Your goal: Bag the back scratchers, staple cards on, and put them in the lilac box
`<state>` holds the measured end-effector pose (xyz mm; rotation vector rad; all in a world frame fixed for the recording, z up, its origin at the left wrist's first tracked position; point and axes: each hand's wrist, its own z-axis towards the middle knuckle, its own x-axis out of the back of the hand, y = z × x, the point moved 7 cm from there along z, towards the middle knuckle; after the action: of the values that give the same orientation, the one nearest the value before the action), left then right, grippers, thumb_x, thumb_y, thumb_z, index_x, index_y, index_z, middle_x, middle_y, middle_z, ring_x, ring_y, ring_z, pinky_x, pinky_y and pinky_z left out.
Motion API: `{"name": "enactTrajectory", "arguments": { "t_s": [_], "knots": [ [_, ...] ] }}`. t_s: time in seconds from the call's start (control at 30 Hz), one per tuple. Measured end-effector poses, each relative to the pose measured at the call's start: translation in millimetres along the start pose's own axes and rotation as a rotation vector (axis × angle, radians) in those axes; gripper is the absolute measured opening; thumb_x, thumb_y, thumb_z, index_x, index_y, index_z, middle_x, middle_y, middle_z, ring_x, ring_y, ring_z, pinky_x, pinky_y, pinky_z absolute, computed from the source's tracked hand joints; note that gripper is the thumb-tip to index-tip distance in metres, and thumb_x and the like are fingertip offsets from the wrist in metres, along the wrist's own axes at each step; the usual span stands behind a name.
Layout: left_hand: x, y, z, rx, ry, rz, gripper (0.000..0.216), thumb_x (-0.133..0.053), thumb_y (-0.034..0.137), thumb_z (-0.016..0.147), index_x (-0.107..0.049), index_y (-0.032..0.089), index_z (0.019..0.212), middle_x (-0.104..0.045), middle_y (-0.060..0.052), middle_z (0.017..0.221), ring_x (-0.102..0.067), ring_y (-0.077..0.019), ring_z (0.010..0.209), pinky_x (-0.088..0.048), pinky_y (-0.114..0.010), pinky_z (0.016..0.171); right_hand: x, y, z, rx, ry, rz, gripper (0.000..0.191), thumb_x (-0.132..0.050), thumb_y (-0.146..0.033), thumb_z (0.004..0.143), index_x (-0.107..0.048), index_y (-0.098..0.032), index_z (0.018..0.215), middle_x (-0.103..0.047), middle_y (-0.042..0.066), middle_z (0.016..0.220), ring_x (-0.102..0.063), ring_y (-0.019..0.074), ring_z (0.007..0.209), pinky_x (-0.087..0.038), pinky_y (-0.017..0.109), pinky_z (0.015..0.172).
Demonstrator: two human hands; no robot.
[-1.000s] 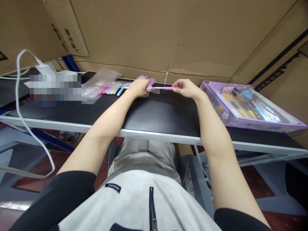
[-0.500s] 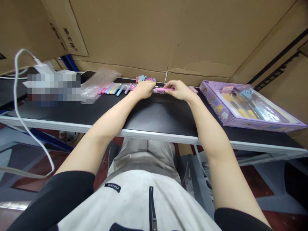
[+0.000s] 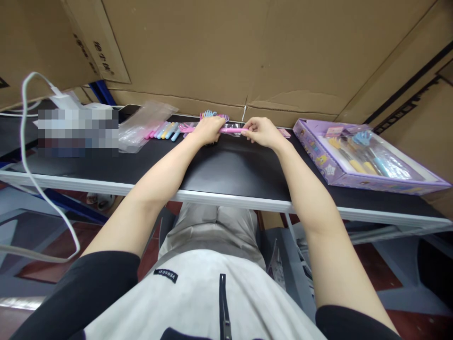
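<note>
A pink back scratcher (image 3: 231, 131) lies crosswise between my two hands, low over the black table. My left hand (image 3: 210, 129) is closed around its middle part, and its pink claw end pokes out to the left of that hand. With a pinch of thumb and fingers, my right hand (image 3: 261, 131) holds the right end of the handle. Clear wrapping shows behind the stick, between the hands. Just beyond my left hand sit several coloured claw heads (image 3: 213, 114), partly covered by it. A row of pastel handles (image 3: 164, 131) lies to the left.
At the right stands a purple box (image 3: 329, 172) with wrapped yellow and blue scratchers inside. A clear plastic bag (image 3: 141, 125) lies left of the handles. A pink card (image 3: 284, 133) is beside my right hand. Cardboard (image 3: 212, 56) walls the back; a white cable (image 3: 26, 141) hangs left.
The pink back scratcher has shifted left, and its claw end now shows past my left hand. My right hand now grips nearer the handle's right end.
</note>
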<state>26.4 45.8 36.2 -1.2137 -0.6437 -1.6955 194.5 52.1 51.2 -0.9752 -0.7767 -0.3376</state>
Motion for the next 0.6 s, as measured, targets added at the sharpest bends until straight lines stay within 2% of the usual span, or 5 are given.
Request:
{"name": "enactTrajectory", "arguments": {
  "t_s": [0.17, 0.3, 0.47, 0.6],
  "knots": [
    [1.7, 6.0, 1.6, -0.021, 0.043, -0.026, 0.031, -0.051, 0.009, 0.092, -0.067, 0.012, 0.118, -0.073, -0.019, 0.115, -0.068, -0.0328, 0.111, -0.049, -0.038, 0.089, -8.9, -9.1, 0.6, 0.028, 0.01, 0.045, 0.038, -0.082, -0.054, 0.083, -0.067, -0.02, 0.087, -0.064, 0.001, 0.066, -0.06, 0.0149, 0.06, -0.05, 0.031, 0.065],
    [3.3, 7.6, 0.9, -0.01, 0.025, -0.032, 0.031, -0.049, 0.01, 0.094, -0.067, 0.012, 0.119, -0.073, -0.02, 0.117, -0.067, -0.0336, 0.113, -0.049, -0.038, 0.089, -17.3, -14.6, 0.8, 0.023, -0.019, 0.103, 0.033, -0.077, -0.05, 0.089, -0.065, -0.019, 0.092, -0.066, 0.001, 0.071, -0.059, 0.013, 0.059, -0.049, 0.029, 0.066],
    [5.3, 10.8, 0.3, -0.019, 0.009, -0.032, 0.03, -0.049, 0.008, 0.093, -0.067, 0.011, 0.117, -0.072, -0.022, 0.118, -0.067, -0.0353, 0.116, -0.049, -0.039, 0.091, -16.0, -15.2, -0.2, 0.033, 0.006, 0.09, 0.038, -0.084, -0.052, 0.083, -0.063, -0.02, 0.088, -0.067, 0.003, 0.073, -0.06, 0.0145, 0.067, -0.049, 0.028, 0.067],
    [4.4, 15.1, 2.3, -0.079, 0.061, -0.031, 0.027, -0.047, 0.01, 0.095, -0.067, 0.012, 0.113, -0.073, -0.019, 0.114, -0.068, -0.0329, 0.112, -0.049, -0.038, 0.091, -13.5, -17.9, -1.3, 0.054, 0.036, 0.04, 0.041, -0.085, -0.053, 0.078, -0.064, -0.019, 0.084, -0.069, 0.004, 0.076, -0.06, 0.016, 0.072, -0.048, 0.029, 0.069]
  ]
}}
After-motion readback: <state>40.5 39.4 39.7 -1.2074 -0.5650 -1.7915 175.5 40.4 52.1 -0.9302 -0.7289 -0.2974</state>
